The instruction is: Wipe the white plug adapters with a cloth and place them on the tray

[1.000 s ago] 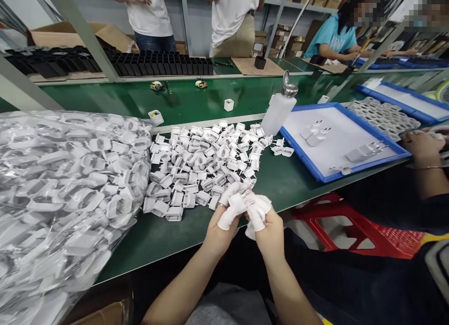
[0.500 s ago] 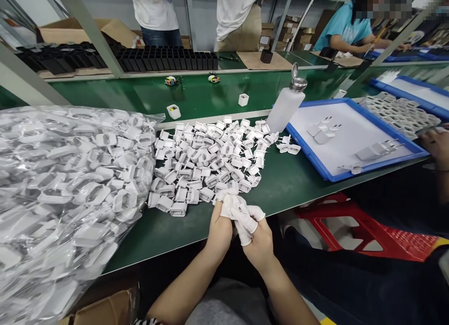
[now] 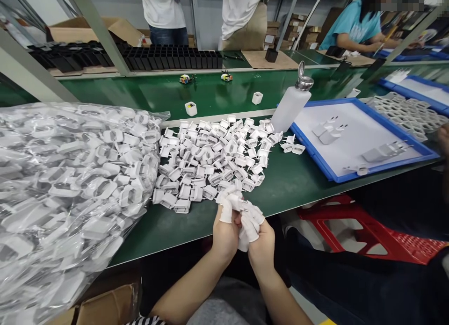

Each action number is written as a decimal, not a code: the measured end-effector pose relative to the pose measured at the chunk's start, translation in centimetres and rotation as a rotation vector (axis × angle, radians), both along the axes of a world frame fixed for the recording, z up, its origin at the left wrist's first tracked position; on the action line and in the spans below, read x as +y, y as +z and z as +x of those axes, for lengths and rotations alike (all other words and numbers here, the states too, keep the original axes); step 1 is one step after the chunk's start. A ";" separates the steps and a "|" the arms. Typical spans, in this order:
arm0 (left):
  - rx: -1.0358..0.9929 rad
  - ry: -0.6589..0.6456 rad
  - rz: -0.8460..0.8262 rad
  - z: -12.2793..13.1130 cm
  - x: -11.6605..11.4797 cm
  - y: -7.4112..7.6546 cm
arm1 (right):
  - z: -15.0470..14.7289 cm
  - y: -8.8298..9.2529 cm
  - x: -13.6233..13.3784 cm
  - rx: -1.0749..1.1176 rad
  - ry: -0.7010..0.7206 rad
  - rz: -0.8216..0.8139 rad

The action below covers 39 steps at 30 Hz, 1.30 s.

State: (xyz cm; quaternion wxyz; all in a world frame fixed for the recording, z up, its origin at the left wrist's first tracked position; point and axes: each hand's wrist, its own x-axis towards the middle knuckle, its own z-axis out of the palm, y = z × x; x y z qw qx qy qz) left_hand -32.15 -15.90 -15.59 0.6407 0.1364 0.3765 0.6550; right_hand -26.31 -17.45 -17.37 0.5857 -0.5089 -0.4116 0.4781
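Note:
My left hand (image 3: 226,234) and my right hand (image 3: 261,243) meet at the front edge of the green bench, white covers on their fingertips. Between the fingers of both is a white plug housing (image 3: 235,202), its metal pins pointing right. Both hands are closed around it, hiding part of its body. Just beyond them lies a loose pile of similar white plug housings (image 3: 210,161). To the right, a blue-rimmed tray (image 3: 336,175) carries several white plug pieces (image 3: 329,134).
A clear plastic bag (image 3: 77,189) full of white housings bulges on the left. A white pump bottle (image 3: 291,107) stands behind the pile. White cubes (image 3: 191,109) and small circuit pieces sit on the green belt (image 3: 154,91). A red stool (image 3: 351,231) is at right; co-workers are opposite.
The plug housing and its pins now show between my fingers, which have opened out somewhat around it. The cubes and circuit pieces on the belt have shifted right. My view has turned slightly left.

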 end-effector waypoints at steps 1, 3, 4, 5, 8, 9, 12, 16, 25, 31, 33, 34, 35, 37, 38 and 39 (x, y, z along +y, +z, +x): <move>0.095 0.020 0.057 0.1 -0.2 -0.6 | -0.2 0.0 -0.1 0.067 -0.009 -0.046; 0.376 0.064 0.252 0.0 -0.5 -1.8 | -0.4 0.3 -0.3 0.191 0.007 -0.118; 0.544 0.089 0.381 -0.1 -0.6 -2.3 | -0.4 0.5 -0.5 0.235 0.032 -0.145; 0.712 0.114 0.518 -0.4 -0.7 -2.7 | -0.4 0.8 -0.6 0.260 0.067 -0.167; 1.106 0.121 0.856 -1.5 -0.5 -2.8 | 0.1 1.4 -1.1 0.207 0.163 -0.182; 1.187 0.089 0.928 -2.0 -0.4 -2.5 | 0.4 1.5 -1.2 0.157 0.172 -0.163; 1.290 -0.051 1.039 -3.1 -0.1 -1.8 | 1.1 1.5 -1.3 0.011 0.140 -0.081; 1.130 -0.165 0.968 -3.9 0.0 -1.3 | 2.2 1.1 -1.3 -0.002 0.081 -0.053; 0.532 -0.318 0.167 -2.5 -0.5 0.6 | 3.9 0.9 -0.7 -0.443 -0.115 0.369; 0.573 -0.355 0.139 -2.6 -0.3 0.8 | 2.5 1.5 0.3 -0.707 0.131 0.610; 0.532 -0.381 0.116 -2.5 -0.3 0.6 | 2.4 1.1 0.3 -0.736 0.134 0.636; 0.525 -0.376 0.103 -2.4 -0.3 0.5 | 2.4 0.8 0.2 -0.748 0.113 0.642; 0.536 -0.345 0.092 -2.3 -0.3 0.5 | 2.3 0.5 0.1 -0.764 0.091 0.649; 0.601 -0.240 0.086 -2.1 -0.4 0.6 | 2.4 -0.3 -0.3 -0.789 0.057 0.661; 0.645 -0.199 0.098 -2.0 -0.4 0.7 | 2.5 -0.6 -0.4 -0.783 0.042 0.658; 0.688 -0.181 0.117 -1.9 -0.4 0.8 | 2.6 -0.8 -0.6 -0.759 0.030 0.641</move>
